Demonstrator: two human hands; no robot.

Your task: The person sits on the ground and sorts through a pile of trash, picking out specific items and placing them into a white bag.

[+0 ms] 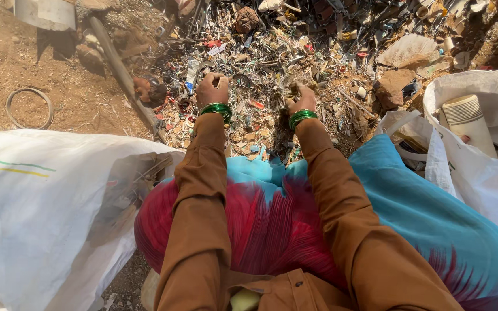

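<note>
Sorting scrap, the left hand and right hand closed on fragments; the heap beyond remained large, sacks beside part-filled.

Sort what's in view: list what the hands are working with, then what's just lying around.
In hand:
left hand and right hand, both down in the scrap pile
white sacks, left and right

Lying about:
wire ring
pipe
stone
cream tube in the right sack
</note>
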